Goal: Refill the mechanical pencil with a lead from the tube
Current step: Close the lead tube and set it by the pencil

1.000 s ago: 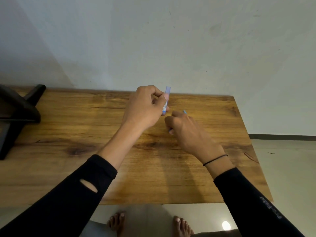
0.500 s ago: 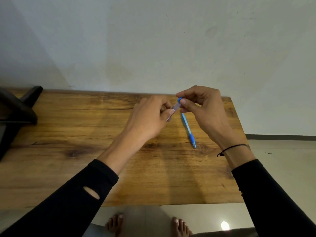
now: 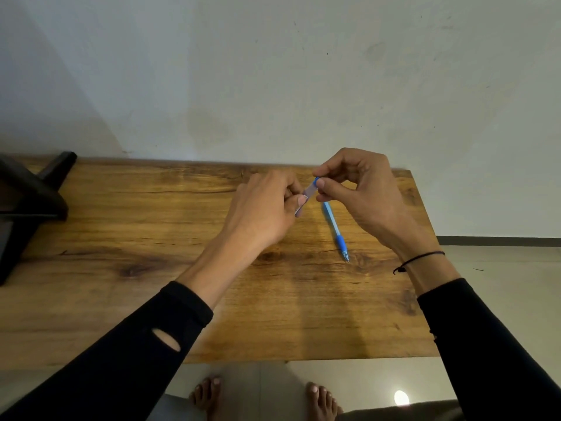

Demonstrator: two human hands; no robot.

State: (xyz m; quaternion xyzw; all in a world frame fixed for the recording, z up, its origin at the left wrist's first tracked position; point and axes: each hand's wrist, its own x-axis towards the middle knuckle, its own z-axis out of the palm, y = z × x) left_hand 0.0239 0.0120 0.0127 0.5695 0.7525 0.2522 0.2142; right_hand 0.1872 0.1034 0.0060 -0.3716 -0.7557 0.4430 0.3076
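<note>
We are seeing both hands working above the far right part of the brown wood-grain bench (image 3: 182,238). The left hand (image 3: 267,214) is holding the small clear plastic lead tube (image 3: 308,194) in a narrow grip, thumb and fingers closing on its lower end, with the tube tilting up and to the right. The right hand (image 3: 364,196) is pinching the tube's rounded blue cap (image 3: 317,180) at the upper end, its grip narrow, thumb and forefinger tips on the cap; we cannot tell if the cap is seated or already coming loose. Both hands are raised off the bench, nearly touching each other at the tube. The slim light-blue mechanical pencil with a darker blue rubber sleeve (image 3: 334,227) is lying flat on the bench just below the right hand, untouched, running diagonally with its metal tip pointing toward us and to the right, its upper end hidden under the right thumb. Both arms are wearing black long sleeves, and a thin black cord band (image 3: 419,259) is sitting on the right wrist. A dark angular stand (image 3: 27,205) is resting at the bench's far left edge, well apart from the hands. Bare feet are showing on the floor below the near bench edge.
</note>
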